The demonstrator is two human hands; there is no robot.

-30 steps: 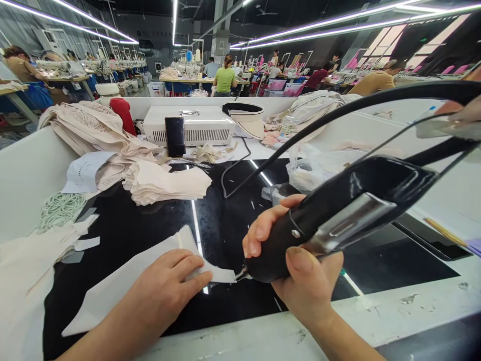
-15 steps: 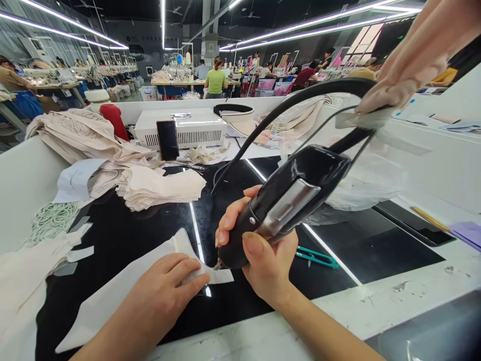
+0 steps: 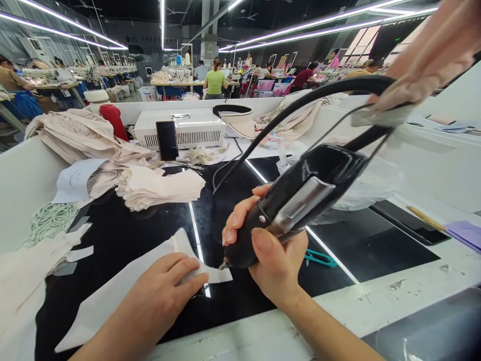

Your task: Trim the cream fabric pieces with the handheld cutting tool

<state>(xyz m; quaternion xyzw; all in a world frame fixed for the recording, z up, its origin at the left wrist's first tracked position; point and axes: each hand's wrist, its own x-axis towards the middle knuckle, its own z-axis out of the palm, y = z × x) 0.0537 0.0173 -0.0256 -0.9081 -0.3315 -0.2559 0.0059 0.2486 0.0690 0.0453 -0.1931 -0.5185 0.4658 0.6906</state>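
Observation:
My left hand lies on a white fabric piece, pressing it down with fingers stretched out. The fabric is flat on a glossy black table surface, its narrow end passing beyond my fingertips. My right hand is wrapped round a bulky black corded power hand tool with a silver lever plate. The tool tilts, and its small metal tip is at the fabric's narrow end; whether it touches I cannot tell. A thick black cable rises from its back and bends over at the upper right.
Teal thread snips lie behind my right hand. Stacked cream fabric pieces, green elastic bands, a phone and a white vented box stand further back. A blurred pale, pinkish form hangs at the upper right by the cable.
My right hand and the tool have shifted slightly right, the tip moving along toward the fabric's narrow end. The cable has swung right. My left hand and the fabric are nearly unchanged.

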